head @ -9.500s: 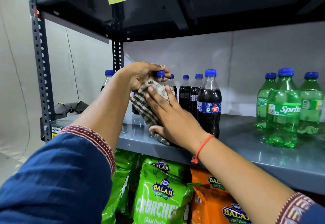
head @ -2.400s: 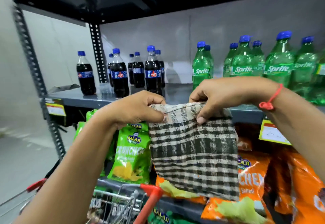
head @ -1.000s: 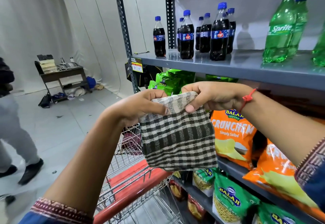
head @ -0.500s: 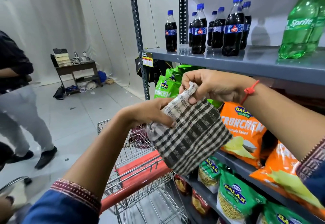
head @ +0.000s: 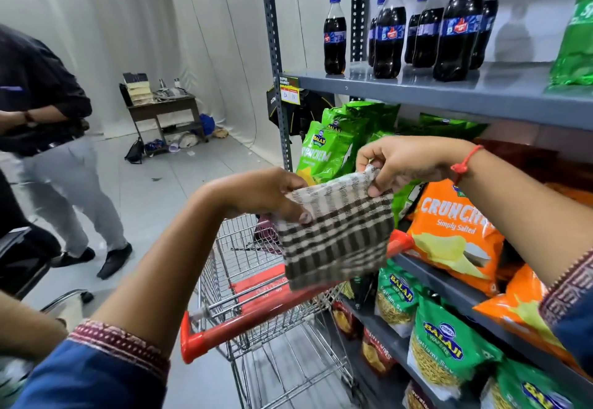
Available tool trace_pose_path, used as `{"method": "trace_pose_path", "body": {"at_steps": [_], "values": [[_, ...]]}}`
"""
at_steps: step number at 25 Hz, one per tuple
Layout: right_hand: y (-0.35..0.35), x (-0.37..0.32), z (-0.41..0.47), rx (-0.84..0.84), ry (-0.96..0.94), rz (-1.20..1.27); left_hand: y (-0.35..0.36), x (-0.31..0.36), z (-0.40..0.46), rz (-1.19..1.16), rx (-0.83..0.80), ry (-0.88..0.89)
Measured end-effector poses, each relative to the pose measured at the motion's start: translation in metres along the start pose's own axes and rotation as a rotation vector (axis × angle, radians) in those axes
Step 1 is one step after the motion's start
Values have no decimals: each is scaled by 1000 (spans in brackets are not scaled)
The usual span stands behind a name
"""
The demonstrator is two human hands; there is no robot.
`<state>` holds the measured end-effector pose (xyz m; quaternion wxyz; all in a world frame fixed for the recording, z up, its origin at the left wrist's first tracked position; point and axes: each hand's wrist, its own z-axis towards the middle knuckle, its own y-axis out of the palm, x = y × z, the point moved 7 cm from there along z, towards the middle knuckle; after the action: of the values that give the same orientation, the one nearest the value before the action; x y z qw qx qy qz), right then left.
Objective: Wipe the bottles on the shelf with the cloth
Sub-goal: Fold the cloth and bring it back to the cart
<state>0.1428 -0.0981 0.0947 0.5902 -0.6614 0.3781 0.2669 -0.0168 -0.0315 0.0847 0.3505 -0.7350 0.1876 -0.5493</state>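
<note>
Cloth (head: pixel 337 232) hangs folded between both hands, low and left of the shelf (head: pixel 449 94): left hand (head: pixel 266 193) pinches its near-left corner, right hand (head: pixel 398 161) pinches the top edge, probably refolding for a clean face. Cola bottles (head: pixel 426 27) stand far above. Cart (head: pixel 256 306) crowds the space below; open air lies upward.

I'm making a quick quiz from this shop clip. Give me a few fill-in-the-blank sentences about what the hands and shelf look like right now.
1. Both hands, left hand and right hand, hold the checked ____ by its top edge.
2. The dark cola bottles wear caps coloured ____.
3. Below the cloth stands a wire shopping cart with a handle coloured ____.
4. The orange crisp bag reads "Simply ____".

Missing words: cloth; blue; red; Salted
</note>
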Motion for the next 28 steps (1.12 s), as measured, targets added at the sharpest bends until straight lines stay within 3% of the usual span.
{"method": "trace_pose_path", "body": {"at_steps": [5, 10, 17, 21, 24, 26, 28], "values": [[31, 63, 30, -46, 181, -150, 49, -62, 20, -170, -45, -172], [68, 105, 79, 68, 161, -462, 74, -129, 40, -222, 67, -413], [72, 134, 105, 280, 132, -390, 82, -161, 59, -243, 159, -538], [80, 145, 100, 290, 109, -410, 94, -165, 65, -97, 60, -573], [79, 139, 90, 332, 51, -467, 89, -149, 73, 325, 106, -463], [77, 130, 85, 251, 25, -441, 84, -131, 77, 380, 148, -375], [88, 127, 79, -30, 68, -415, 94, -117, 77, 377, -31, -344]]}}
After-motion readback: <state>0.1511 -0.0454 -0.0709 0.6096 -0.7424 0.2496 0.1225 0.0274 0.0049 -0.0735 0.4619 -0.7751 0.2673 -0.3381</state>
